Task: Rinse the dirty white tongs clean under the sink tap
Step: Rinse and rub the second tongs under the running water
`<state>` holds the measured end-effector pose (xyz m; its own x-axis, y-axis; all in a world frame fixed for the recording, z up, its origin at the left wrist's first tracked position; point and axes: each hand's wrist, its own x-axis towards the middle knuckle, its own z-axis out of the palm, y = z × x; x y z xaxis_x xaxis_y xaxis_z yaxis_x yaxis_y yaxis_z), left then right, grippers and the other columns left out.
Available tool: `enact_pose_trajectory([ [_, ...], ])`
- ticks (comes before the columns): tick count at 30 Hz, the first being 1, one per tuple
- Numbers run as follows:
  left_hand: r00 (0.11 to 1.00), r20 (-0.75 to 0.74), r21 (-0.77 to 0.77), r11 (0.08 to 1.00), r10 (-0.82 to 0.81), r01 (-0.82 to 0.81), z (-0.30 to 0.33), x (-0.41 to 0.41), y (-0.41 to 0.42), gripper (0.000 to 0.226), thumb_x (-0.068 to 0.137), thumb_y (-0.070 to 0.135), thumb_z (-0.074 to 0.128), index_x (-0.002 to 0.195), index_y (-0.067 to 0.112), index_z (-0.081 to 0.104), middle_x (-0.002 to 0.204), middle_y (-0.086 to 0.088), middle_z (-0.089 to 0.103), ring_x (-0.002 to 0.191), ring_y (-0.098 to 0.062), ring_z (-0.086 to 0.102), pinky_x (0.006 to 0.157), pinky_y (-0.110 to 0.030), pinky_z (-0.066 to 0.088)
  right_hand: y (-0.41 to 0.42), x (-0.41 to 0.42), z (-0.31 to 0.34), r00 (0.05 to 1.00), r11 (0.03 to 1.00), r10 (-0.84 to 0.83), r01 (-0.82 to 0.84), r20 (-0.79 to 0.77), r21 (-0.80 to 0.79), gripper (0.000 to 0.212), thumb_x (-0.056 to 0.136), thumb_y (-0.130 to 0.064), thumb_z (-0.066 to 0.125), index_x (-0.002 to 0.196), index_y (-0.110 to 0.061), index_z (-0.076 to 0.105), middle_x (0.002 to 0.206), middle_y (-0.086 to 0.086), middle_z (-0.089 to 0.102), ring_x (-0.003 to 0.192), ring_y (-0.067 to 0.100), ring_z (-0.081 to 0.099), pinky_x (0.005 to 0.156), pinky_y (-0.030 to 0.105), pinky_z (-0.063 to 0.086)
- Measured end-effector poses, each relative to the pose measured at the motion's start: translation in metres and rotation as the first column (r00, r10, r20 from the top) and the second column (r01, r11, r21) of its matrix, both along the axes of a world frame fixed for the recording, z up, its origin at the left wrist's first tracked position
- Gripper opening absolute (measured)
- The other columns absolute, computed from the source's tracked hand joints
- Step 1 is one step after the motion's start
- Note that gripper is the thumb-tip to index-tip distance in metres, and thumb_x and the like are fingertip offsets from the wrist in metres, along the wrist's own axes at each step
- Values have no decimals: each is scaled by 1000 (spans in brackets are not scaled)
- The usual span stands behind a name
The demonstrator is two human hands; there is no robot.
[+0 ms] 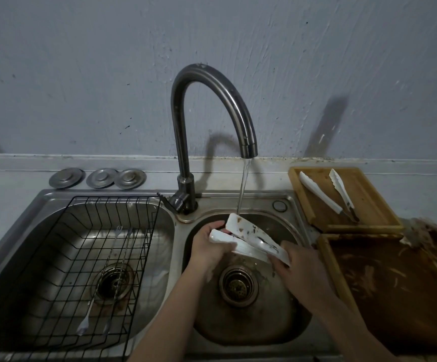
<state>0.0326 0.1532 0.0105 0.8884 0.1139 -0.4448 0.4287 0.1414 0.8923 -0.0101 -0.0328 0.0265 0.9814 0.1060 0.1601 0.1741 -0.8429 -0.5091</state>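
Both hands grip the soiled tongs (251,237) over the right basin (251,320), left hand (208,248) at the tips, right hand (299,267) at the hinge end, with tap (212,100) water (243,189) striking just above the left grip.

Stained white tongs (248,237) lie tilted under the running tap (212,111).

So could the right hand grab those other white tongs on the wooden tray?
Probably not right now: the right hand grips the dirty tongs. The path to the clean tongs on the wooden tray looks open.
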Motion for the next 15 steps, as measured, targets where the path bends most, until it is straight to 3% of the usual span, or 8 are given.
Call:
enact_pose_trajectory([
  [4,999,26,-14,999,-42,42,-1,-7,4,93,62,-2,82,140,19,35,130,-7,53,112,-26,56,93,-45,53,8,5,12,1000,999,4,-5,-22,-38,20,85,-45,58,78,-27,52,61,-18,46,55,-6,49,46,12,35],
  [7,991,-83,200,973,-103,118,-7,-10,4,118,54,23,89,144,34,15,142,-4,24,131,-27,36,107,-45,42,23,15,29,997,996,16,-22,-73,-85,29,80,-55,57,77,-28,47,64,-15,48,58,-5,48,49,12,31],
  [8,989,-99,266,954,-112,135,-7,-12,2,113,54,30,87,143,33,19,141,-2,21,132,-25,34,108,-44,40,30,19,32,997,991,22,-32,-79,-132,33,79,-59,55,77,-27,47,65,-13,49,58,-2,48,49,16,33],
  [10,995,-17,236,967,-98,99,-9,-13,-2,77,61,37,81,130,31,46,137,4,36,126,-23,44,103,-46,45,44,27,34,995,977,50,-67,-89,-205,38,82,-62,46,78,-24,49,66,-9,51,57,6,49,49,21,35],
  [12,996,66,64,996,-62,57,-10,-15,-4,35,78,29,71,112,21,64,119,-6,64,110,-28,62,93,-49,52,55,32,31,989,982,54,-78,-139,-172,39,90,-55,37,79,-20,53,64,-7,52,54,8,50,47,22,34],
  [15,995,93,-215,975,-40,60,-8,-20,-6,22,91,13,53,104,3,67,101,-18,69,98,-35,63,92,-47,49,63,36,23,989,988,-2,-22,-150,-154,37,96,-43,33,77,-18,52,62,-7,50,53,8,51,46,20,31],
])
